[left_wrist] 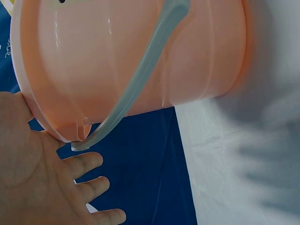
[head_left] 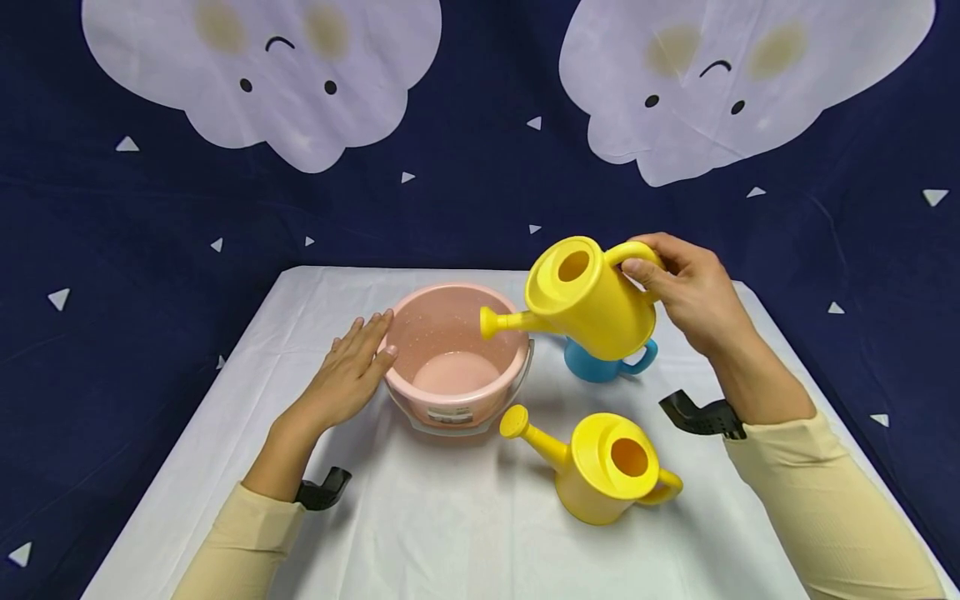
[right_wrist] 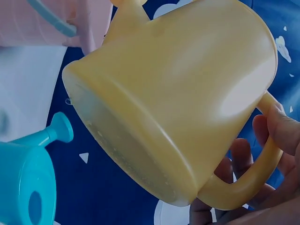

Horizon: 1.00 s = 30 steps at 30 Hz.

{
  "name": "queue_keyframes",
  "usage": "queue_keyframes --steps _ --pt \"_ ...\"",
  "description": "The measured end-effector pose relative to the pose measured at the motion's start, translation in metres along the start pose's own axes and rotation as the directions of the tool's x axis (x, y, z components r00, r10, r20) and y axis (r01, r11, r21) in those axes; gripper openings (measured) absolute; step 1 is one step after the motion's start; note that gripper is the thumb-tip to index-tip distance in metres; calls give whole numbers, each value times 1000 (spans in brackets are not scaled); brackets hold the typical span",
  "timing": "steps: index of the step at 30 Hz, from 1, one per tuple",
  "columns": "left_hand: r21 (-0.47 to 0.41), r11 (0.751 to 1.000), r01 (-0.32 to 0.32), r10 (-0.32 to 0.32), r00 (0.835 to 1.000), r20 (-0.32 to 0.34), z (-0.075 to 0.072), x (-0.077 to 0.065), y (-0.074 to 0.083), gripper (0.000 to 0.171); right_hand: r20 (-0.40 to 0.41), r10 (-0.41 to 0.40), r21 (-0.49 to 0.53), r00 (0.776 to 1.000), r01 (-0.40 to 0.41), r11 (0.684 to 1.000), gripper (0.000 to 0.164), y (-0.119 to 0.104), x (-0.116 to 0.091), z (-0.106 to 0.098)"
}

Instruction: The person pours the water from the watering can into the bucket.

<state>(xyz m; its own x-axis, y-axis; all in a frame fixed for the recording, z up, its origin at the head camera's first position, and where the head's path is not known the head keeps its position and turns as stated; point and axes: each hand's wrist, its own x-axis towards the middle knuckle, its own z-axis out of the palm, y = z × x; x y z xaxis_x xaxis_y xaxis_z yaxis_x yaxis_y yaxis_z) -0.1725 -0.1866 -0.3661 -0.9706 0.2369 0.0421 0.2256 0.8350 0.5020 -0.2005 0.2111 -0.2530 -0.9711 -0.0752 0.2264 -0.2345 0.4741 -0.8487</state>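
Note:
My right hand (head_left: 693, 292) grips the handle of a yellow watering can (head_left: 592, 296), held up off the table and tipped to the left. The can's spout tip overlaps the right side of a pink bucket (head_left: 459, 392) in the head view. Water droplets dot the bucket's inner wall. At the bucket's left rim rests my left hand (head_left: 341, 375), fingers straight; the left wrist view shows its open palm (left_wrist: 28, 173) right by the rim and the grey bail handle (left_wrist: 140, 70). From the right wrist view, the can's underside (right_wrist: 126, 140) shows, with fingers curled round its handle.
A second yellow watering can (head_left: 603, 471) stands in front, right of the bucket, its spout pointing left. Partly hidden behind the raised can is a blue watering can (head_left: 592, 364). White cloth covers the table (head_left: 420, 533); a dark blue backdrop (head_left: 480, 108) with clouds hangs behind.

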Motion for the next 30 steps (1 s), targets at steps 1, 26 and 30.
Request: queue_keyframes --steps 1,26,30 --pt "-1 1000 0 0 1000 0 0 0 0 59 5 1 12 1000 -1 1000 35 -1 0 0" --pt "-6 1000 2 -2 1000 -5 -1 -1 0 58 31 -58 224 998 49 973 27 -6 7 6" --pt "-4 1000 2 -2 1000 -3 -1 -1 0 59 21 -70 222 997 64 973 26 -8 8 7"
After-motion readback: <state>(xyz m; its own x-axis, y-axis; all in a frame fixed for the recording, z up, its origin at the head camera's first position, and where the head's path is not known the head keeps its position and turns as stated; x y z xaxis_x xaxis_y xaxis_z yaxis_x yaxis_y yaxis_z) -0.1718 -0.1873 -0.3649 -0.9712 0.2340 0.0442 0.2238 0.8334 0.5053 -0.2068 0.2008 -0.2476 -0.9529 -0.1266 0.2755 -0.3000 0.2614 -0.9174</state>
